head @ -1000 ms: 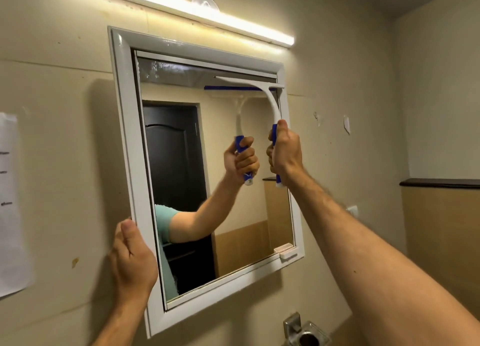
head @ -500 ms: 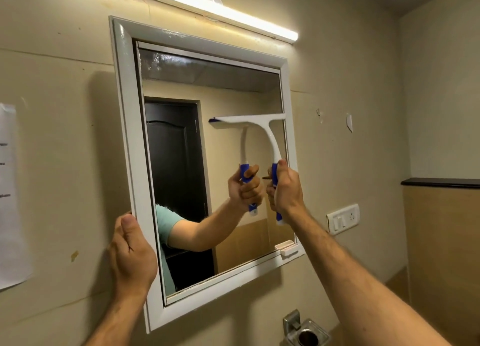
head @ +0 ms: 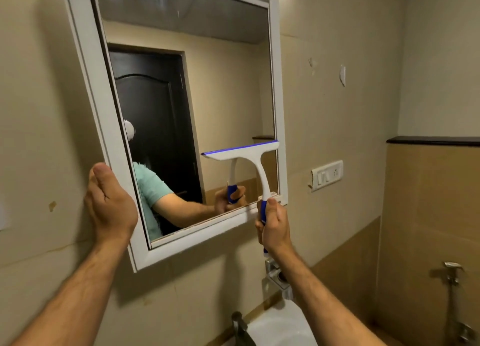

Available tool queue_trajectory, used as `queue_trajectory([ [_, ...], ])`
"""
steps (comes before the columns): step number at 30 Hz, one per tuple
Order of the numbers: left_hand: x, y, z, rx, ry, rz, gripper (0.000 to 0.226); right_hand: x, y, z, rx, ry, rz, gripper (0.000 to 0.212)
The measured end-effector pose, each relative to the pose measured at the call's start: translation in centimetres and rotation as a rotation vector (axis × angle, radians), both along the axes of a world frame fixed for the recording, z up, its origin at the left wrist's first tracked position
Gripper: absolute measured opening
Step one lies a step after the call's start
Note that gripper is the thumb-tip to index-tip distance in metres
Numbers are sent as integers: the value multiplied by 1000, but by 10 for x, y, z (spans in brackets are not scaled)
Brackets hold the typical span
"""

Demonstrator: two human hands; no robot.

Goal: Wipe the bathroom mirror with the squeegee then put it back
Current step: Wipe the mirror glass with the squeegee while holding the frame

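So the squeegee (head: 244, 156) is gripped by the right hand (head: 274, 228), fingers wrapped fully around the blue part of the handle, thumb laid up along it. That's in the lower middle-right of the frame. The white head with its blue rubber strip is laid across the lower right corner of the mirror (head: 220, 86), roughly level with a slight upward tilt toward the right, its right end reaching the inner edge of the white frame (head: 276, 60). Whether the strip is actually pressed flat to the glass can't be told from this angle, though its reflection is met right at the blade.

The left hand (head: 109, 205) is seen at the lower left of the mirror, curled around the outer edge of the frame, with the thumb up along the frame's front and the fingers hidden behind it.

In the glass, a dark door, a teal sleeve and the squeegee hand are reflected.

At the right of the frame a white switch plate (head: 326, 175) is mounted on the wall. At the bottom, a white sink (head: 280, 327) with a dark tap (head: 240, 326) is visible, and a metal holder (head: 276, 274) is fixed just below the right wrist.
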State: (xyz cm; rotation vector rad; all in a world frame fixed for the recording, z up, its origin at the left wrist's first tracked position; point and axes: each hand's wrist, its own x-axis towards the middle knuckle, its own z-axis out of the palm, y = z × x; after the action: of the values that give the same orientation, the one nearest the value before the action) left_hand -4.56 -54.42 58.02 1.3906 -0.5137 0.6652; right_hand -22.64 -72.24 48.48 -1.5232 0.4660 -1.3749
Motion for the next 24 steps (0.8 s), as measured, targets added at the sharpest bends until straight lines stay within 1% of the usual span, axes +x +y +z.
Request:
queue_trajectory([
  [3, 1, 2, -2, 11, 50, 21, 63, -5, 6, -20, 39, 25, 25, 39],
  [11, -3, 2, -5, 0, 102, 2, 59, -13, 15, -60, 89, 43, 33, 38],
  [17, -4, 1, -5, -15, 90, 16, 58, -17, 24, -87, 143, 69, 46, 38],
  [24, -2, 0, -11, -20, 99, -4, 60, -19, 29, -99, 198, 93, 26, 36],
])
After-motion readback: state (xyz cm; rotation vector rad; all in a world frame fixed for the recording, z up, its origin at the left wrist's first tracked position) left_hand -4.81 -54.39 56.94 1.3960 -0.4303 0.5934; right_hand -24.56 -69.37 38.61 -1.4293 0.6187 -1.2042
